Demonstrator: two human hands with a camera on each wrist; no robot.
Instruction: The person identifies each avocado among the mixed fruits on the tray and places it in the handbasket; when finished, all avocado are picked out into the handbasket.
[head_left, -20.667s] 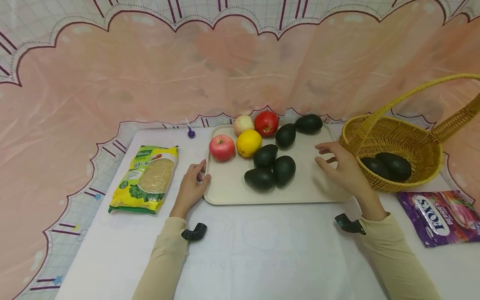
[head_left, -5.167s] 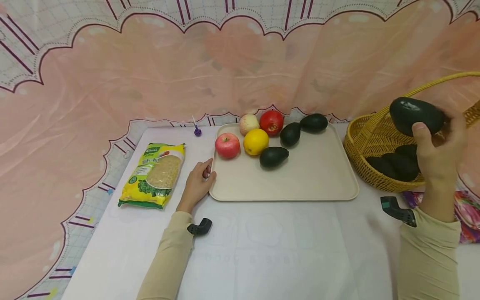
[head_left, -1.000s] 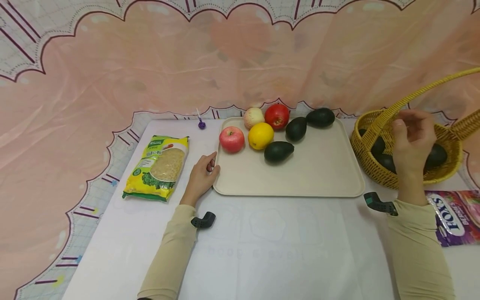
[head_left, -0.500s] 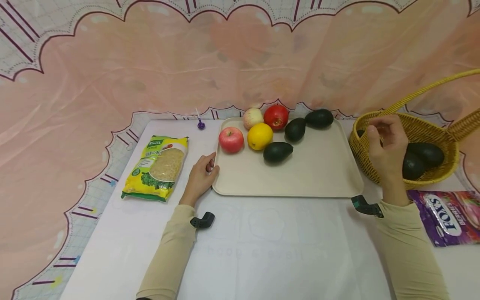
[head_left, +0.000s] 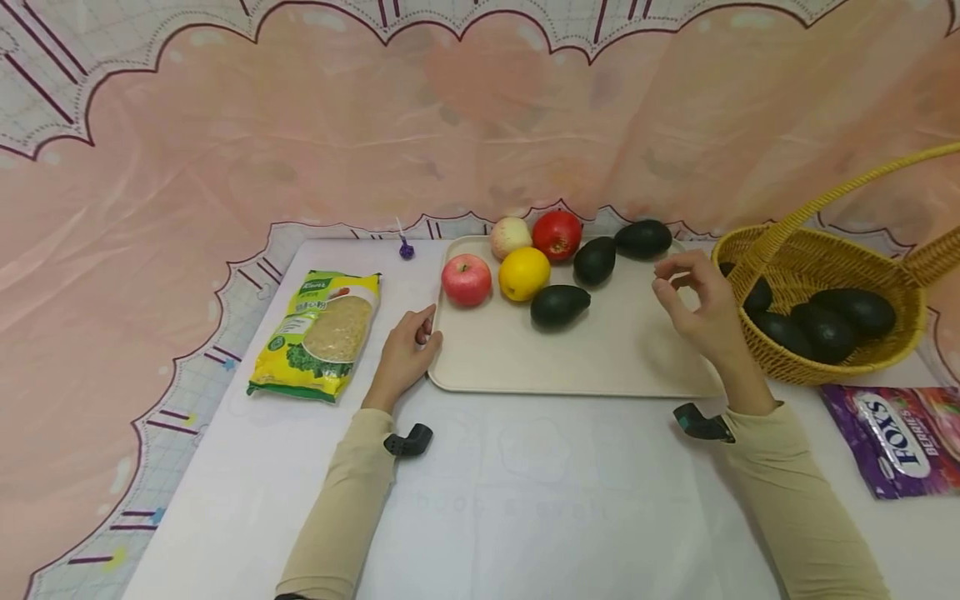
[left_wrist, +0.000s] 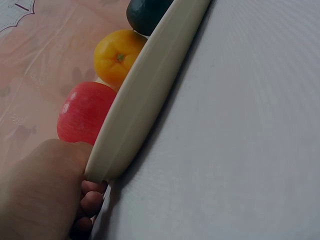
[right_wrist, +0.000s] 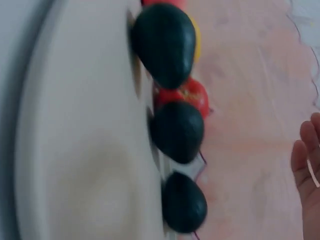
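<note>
- Here, only in the head view: dark avocados (head_left: 858, 311) in the woven basket (head_left: 772, 358), right of the cream tray (head_left: 525, 379); nearby, a purple pouch (head_left: 896, 442); over to the left, a yellow bag (head_left: 318, 337).
- On the tray, three more avocados (head_left: 559, 307): one just beside the yellow fruit (head_left: 524, 274), two toward the back, by a red pomegranate (head_left: 557, 235).
- From the left wrist alone: the tray's outer wall, the yellow fruit's stem end, and curled fingers (left_wrist: 92, 202) of the left hand (head_left: 403, 354) at the rim; thumb and fingers clamped on the tray's edge.
- From the right wrist: the tray's three avocados in a row.
- Above the tray's right end, right hand (head_left: 705, 312) with loosely bent fingers, thumb and forefinger tips slightly apart.
- Underneath, white tablecloth (head_left: 540, 517) with faint print.
- Behind, peach backdrop (head_left: 360, 133) with scalloped white borders.
</note>
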